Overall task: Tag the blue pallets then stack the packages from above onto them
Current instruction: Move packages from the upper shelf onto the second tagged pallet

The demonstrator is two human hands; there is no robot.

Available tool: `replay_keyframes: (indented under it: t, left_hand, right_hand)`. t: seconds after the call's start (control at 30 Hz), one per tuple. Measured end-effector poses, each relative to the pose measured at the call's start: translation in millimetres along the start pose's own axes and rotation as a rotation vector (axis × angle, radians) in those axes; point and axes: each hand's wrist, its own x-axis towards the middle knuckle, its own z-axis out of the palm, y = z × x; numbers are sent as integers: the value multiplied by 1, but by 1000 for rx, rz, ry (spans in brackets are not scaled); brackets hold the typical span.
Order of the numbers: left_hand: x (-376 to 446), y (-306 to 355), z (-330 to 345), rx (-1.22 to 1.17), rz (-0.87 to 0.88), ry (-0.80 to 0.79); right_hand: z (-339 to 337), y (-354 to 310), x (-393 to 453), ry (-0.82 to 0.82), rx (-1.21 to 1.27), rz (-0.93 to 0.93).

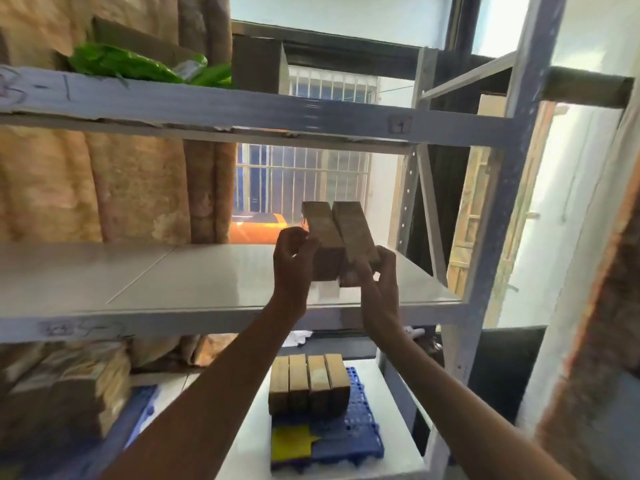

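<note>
Two long brown packages lie side by side on the middle shelf. My left hand grips the near end of the left package. My right hand grips the near end of the right package. On the shelf below lies a blue pallet carrying a row of several brown packages and a yellow tag near its front. A second blue pallet at the lower left holds a stack of wrapped packages.
The grey metal rack has an upper shelf beam with a green bag and a brown box on top. A rack upright stands at the right. A barred window and an orange object lie behind.
</note>
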Motion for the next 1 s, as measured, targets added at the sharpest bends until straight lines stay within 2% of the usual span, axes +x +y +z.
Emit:
replay_keyframes:
  t: [0.2,0.33,0.43,0.57,0.8,1.0]
  left_hand:
    - [-127,-11,-39,62,38,-41]
    - [-223,-34,-65,147,15,-9]
    - [-293,-55,-84,224,-119,-22]
    - [-355,-74,-101,216,-396,-8]
    - [-361,-106,-115,291,-530,53]
    - [-327,-148,-117,311,-659,-8]
  right_hand:
    - [-56,-16,-128,-101,91,23]
    - [-85,-8,-214,-180,132,127]
    - [-103,9,-269,-223,118,284]
    - [-116,33,-323,-213,118,474]
    - [-107,78,-345,-185,81,627]
    - [-79,119,-324,-145,69,764]
